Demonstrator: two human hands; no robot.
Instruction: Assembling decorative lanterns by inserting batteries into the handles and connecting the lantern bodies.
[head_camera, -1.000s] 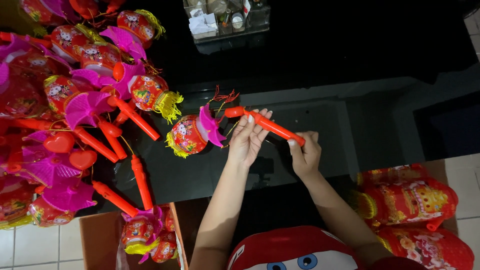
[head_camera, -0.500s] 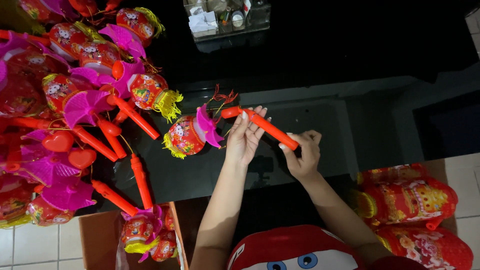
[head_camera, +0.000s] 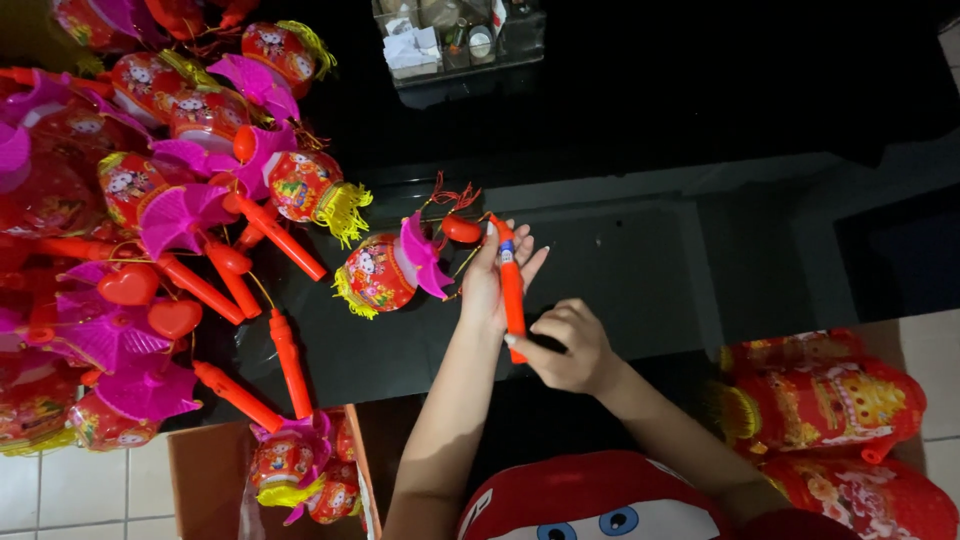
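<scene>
in the head view, your left hand (head_camera: 497, 275) is open-fingered against the upper part of an orange handle stick (head_camera: 511, 288), fingers spread rather than clenched, steadying it near its top. your right hand (head_camera: 565, 350) is closed on the stick's lower end, pinching it between thumb and fingers. the stick stands nearly upright over the black tabletop (head_camera: 640, 270). from its top a thin wire runs to a red and yellow toy lantern (head_camera: 380, 272) with a pink fan-shaped piece and yellow fringe, which lies on the table just left of your left hand. further left sits a pile of similar lanterns (head_camera: 150, 230) with orange sticks and red hearts. a cardboard box (head_camera: 215, 480) below holds more lanterns. at the lower right, packed red lanterns (head_camera: 825, 400) rest on the tiled floor. a clear organiser (head_camera: 455, 35) sits at the table's far edge.
</scene>
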